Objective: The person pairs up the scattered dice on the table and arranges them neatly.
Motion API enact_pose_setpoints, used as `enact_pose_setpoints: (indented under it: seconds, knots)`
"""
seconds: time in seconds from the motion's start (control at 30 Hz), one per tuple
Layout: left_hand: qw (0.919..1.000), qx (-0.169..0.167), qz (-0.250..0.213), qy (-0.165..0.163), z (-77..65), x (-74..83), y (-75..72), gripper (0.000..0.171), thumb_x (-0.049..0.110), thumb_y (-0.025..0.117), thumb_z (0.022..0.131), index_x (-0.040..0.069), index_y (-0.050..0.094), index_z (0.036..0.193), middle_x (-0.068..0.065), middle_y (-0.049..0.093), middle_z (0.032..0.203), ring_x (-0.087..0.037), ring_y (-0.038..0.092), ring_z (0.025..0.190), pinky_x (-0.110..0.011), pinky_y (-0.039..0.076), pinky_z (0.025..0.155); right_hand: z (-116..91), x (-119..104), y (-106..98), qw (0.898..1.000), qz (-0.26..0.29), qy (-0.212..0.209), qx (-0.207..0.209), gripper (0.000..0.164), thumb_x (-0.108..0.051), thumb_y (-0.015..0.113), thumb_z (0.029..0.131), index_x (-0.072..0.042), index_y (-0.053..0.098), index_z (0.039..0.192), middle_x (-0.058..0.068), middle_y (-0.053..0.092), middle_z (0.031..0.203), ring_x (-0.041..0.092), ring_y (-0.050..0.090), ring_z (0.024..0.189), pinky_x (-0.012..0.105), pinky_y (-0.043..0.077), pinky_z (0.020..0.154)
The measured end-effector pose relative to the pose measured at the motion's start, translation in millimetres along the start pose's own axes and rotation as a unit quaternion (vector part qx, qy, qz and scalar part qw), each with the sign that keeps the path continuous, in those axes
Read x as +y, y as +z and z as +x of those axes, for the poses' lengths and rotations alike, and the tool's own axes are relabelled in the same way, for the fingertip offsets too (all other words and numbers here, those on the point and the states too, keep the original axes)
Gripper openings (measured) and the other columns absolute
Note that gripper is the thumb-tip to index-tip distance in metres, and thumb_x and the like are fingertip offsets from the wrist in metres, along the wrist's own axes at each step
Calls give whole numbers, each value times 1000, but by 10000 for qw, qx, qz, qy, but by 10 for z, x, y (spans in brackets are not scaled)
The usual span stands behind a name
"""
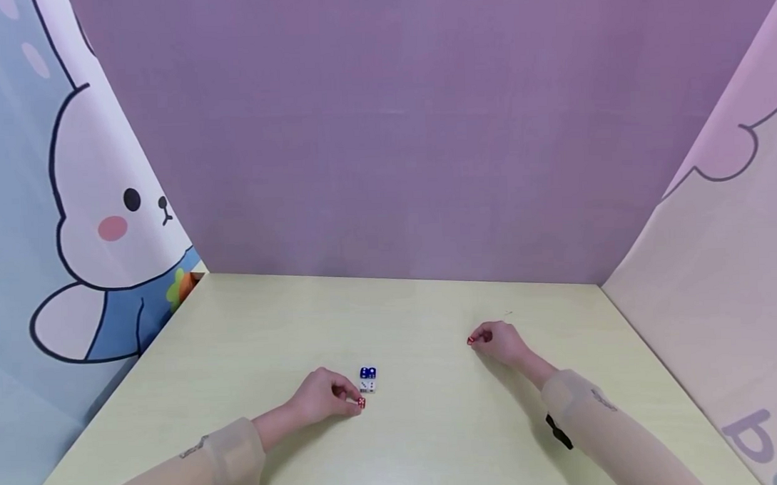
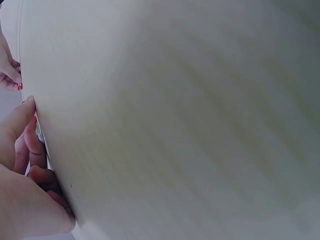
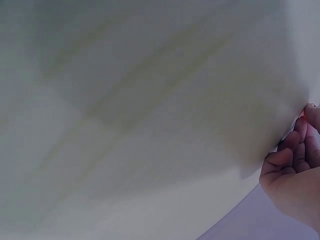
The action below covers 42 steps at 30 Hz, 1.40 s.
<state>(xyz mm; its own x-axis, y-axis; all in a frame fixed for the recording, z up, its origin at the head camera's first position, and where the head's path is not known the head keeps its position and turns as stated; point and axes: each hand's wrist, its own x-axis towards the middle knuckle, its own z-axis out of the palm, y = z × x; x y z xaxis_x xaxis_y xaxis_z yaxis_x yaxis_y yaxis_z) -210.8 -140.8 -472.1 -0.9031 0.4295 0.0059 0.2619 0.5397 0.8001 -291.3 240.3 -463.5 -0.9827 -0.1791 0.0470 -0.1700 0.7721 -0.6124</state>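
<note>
My left hand [image 1: 323, 397] pinches a red die [image 1: 361, 402] with white pips between thumb and fingertips, low over the table. Just beyond that die sit blue dice [image 1: 368, 372] side by side, with white dice [image 1: 368, 386] right against them on the near side. Farther off to the right, my right hand [image 1: 500, 342] pinches another red die [image 1: 470, 340] at its fingertips, close to the tabletop. The left wrist view catches this second red die [image 2: 20, 86] at its edge. In the right wrist view, curled fingers [image 3: 300, 145] mostly hide it.
The pale wooden table [image 1: 427, 441] ends at a purple backdrop [image 1: 385, 143]. A rabbit-print cloth [image 1: 79, 210] hangs along the left side and a pale pink cloth [image 1: 705, 281] along the right. A thin small scrap [image 1: 508, 312] lies beyond the right hand.
</note>
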Motion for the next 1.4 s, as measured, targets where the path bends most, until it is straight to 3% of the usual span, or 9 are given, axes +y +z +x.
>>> enact_pose_setpoints:
  seconds: [0.53, 1.0, 1.4]
  knots:
    - [10000, 20, -40, -26, 6, 6, 9, 15, 16, 84, 68, 15, 74, 79, 7, 57, 63, -6, 47, 59, -19, 38, 54, -205, -157, 138, 9995, 250, -146, -153, 6, -5, 71, 80, -7, 69, 85, -3, 65, 76, 10, 52, 70, 18, 42, 59]
    - [10000, 14, -69, -15, -6, 34, 3, 15, 16, 84, 68, 15, 74, 80, 7, 57, 63, -6, 47, 59, -19, 37, 54, -400, -319, 284, 9970, 406, -557, -364, 8, -6, 73, 79, -9, 69, 85, -4, 66, 77, 7, 51, 69, 17, 43, 60]
    - [9999, 28, -40, -88, -5, 29, -2, 15, 15, 84, 68, 15, 74, 80, 7, 56, 63, -6, 47, 59, -19, 37, 55, -566, -615, 453, 9941, 379, -885, -494, 8, -4, 73, 78, -9, 69, 84, -6, 64, 75, 4, 50, 67, 17, 43, 61]
